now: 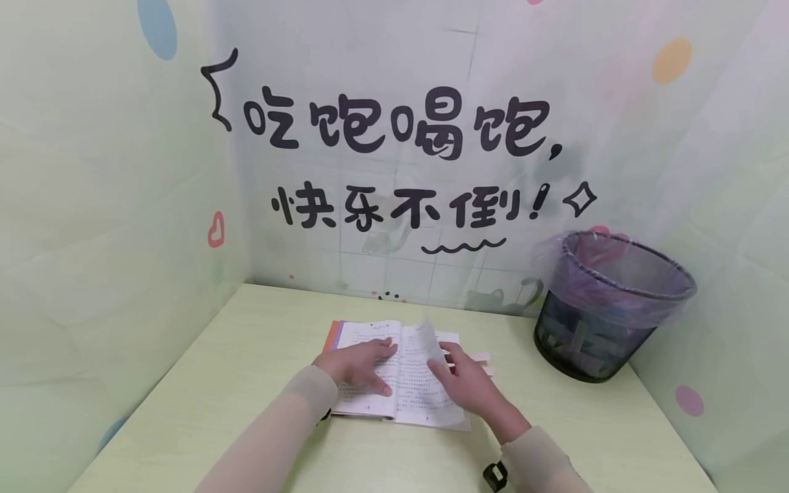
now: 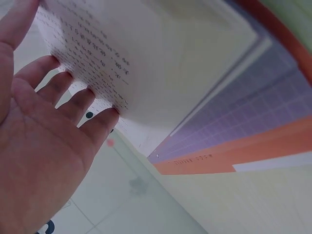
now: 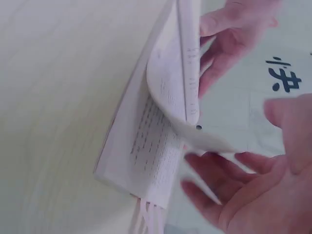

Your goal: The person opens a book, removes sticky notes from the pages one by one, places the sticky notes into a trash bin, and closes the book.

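An open book (image 1: 413, 394) with printed pages lies flat on the table. My left hand (image 1: 354, 363) rests on its left page, fingers spread; the left wrist view shows those fingertips touching the printed paper, near the purple and orange cover (image 2: 200, 165). One page (image 1: 428, 342) on the right side stands lifted and curved. Beside it is my right hand (image 1: 471, 387). In the right wrist view, the fingers (image 3: 204, 170) lie behind the raised page (image 3: 195, 136), while the thumb stands apart from the paper. Pale pink ribbons (image 3: 151, 214) stick out from the book's edge.
A dark mesh wastebasket (image 1: 594, 335) with a purple plastic liner stands at the table's right rear. Patterned sheets with large black writing (image 1: 407, 123) enclose the pale table (image 1: 203, 383) at the back and sides. Dark wrist devices (image 1: 495, 474) sit under the sleeves.
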Demonstrator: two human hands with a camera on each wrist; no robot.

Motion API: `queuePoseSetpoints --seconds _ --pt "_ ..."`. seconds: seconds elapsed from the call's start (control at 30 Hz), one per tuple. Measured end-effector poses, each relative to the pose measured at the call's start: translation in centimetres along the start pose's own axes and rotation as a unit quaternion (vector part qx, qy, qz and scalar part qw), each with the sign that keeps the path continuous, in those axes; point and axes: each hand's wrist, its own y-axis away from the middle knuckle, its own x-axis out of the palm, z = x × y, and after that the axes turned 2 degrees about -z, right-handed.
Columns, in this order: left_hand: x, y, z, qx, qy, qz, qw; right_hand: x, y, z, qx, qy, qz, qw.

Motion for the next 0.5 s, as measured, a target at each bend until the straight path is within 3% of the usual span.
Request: queuePoseSetpoints --seconds 0.1,0.2,0.23,0.3,0.37,0.5 --pt "0.0 0.0 0.0 -0.001 0.002 0.002 1.0 -0.4 -0.4 0.0 0.029 -0.14 0.01 0.9897" --pt "0.0 0.0 0.0 -0.003 0.0 0.004 1.0 -0.4 -0.8 -0.4 0.059 -0.248 0.023 0.9666" --pt "0.0 0.0 0.0 -0.004 0.001 0.004 1.0 -0.4 -0.9 -0.6 0.067 -0.276 0.029 0.9584" --pt "0.1 0.0 0.1 -0.005 0.003 0.004 1.0 -0.1 -1.0 -1.1 0.073 -0.299 0.034 0.9508" --pt "0.1 0.0 0.1 -0.006 0.007 0.005 0.9999 0.4 -1.1 -1.6 0.072 -0.292 0.033 0.9532" --pt "0.2 -0.1 0.1 -0.009 0.013 0.004 0.9999 1.2 -0.9 -2.2 0.039 -0.202 0.019 0.9784"
